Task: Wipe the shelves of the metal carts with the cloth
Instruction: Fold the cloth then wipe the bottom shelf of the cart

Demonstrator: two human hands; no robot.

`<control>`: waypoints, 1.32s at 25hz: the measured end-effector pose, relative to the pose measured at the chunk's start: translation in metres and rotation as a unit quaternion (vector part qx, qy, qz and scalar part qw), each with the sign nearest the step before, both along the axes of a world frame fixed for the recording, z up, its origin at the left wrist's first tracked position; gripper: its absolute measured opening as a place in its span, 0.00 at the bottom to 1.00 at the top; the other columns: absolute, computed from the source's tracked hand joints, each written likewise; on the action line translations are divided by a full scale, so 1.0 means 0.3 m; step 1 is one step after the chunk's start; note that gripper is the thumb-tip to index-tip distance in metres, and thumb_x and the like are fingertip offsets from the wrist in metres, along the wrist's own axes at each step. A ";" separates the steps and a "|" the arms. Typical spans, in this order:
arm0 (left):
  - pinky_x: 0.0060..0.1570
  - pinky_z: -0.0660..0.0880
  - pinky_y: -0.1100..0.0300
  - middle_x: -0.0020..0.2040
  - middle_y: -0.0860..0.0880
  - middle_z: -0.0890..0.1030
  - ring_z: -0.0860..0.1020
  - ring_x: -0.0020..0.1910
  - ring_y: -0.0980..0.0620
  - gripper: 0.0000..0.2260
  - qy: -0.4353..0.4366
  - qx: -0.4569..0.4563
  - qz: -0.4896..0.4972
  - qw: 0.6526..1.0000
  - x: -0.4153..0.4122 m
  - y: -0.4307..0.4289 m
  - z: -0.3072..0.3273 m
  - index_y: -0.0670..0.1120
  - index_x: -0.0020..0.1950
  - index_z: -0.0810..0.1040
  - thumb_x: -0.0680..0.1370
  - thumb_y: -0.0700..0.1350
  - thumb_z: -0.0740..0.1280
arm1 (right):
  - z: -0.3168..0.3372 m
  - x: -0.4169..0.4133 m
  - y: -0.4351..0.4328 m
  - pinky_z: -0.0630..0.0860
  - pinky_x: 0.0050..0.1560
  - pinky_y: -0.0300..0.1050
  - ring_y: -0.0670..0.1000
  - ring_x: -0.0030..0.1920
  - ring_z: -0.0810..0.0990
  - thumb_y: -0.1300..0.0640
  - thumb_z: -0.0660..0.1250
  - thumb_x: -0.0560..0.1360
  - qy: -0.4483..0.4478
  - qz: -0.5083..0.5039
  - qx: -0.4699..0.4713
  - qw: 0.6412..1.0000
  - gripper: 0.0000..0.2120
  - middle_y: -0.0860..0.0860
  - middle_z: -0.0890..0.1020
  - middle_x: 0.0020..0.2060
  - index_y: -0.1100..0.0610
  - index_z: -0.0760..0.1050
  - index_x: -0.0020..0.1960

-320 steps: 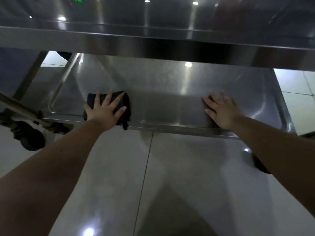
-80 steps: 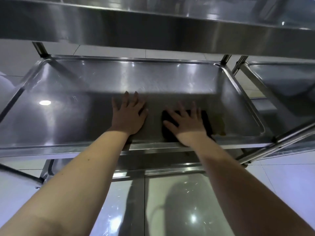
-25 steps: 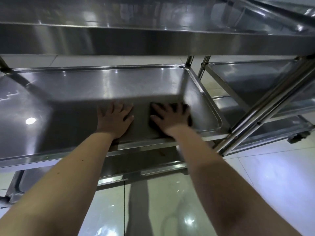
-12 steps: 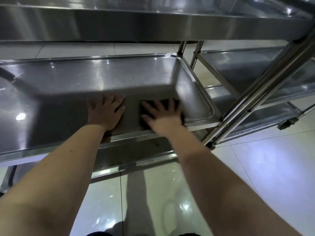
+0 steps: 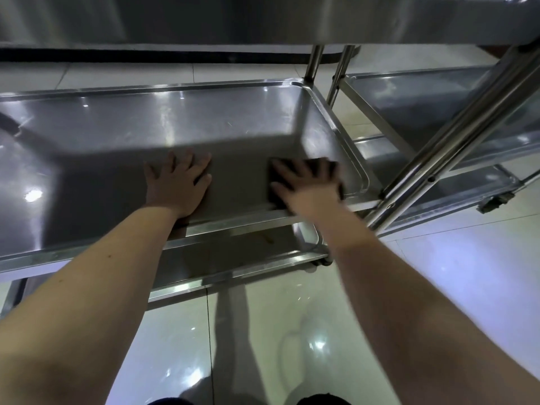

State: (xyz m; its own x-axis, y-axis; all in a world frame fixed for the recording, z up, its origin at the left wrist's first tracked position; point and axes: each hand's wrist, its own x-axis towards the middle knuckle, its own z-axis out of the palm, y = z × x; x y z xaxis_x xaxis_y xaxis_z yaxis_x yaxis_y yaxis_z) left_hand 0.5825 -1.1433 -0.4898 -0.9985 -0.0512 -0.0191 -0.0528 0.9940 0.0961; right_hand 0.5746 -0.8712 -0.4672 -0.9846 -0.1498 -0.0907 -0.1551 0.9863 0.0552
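Note:
The middle shelf point(image 5: 122, 133) of a stainless steel cart fills the upper half of the head view. My right hand point(image 5: 306, 185) lies flat with spread fingers on a dark cloth point(image 5: 273, 185) in the shelf's near right corner; the hand hides most of the cloth. My left hand point(image 5: 178, 182) rests flat and bare on the shelf near its front rim, a hand's width left of the cloth. The hands are blurred by motion.
The top shelf point(image 5: 263, 19) overhangs the hands. A lower shelf point(image 5: 239, 258) shows beneath the front rim. A slanted steel post point(image 5: 455, 133) stands just right of my right hand. A second cart point(image 5: 438, 95) stands at the right on a glossy tiled floor point(image 5: 438, 287).
My right hand has slid the cloth rightward into the shelf's near right corner. The gap between my two hands has widened. The view has shifted slightly.

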 end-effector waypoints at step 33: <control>0.72 0.42 0.34 0.80 0.56 0.49 0.45 0.79 0.46 0.23 -0.031 0.041 -0.005 0.999 -0.018 -0.016 0.011 0.66 0.77 0.49 0.82 0.61 0.47 | -0.061 0.108 -0.231 0.39 0.69 0.72 0.68 0.76 0.49 0.29 0.40 0.74 0.041 0.101 -0.049 0.993 0.28 0.47 0.56 0.79 0.28 0.43 0.74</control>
State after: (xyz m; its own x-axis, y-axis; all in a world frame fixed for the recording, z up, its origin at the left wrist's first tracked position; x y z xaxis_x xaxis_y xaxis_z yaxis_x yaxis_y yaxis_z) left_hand 0.5770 -1.1482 -0.4863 -0.9957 -0.0369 -0.0847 -0.0512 0.9835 0.1733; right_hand 0.6069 -0.9406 -0.4855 -0.9369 -0.3494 0.0127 -0.3495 0.9367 -0.0181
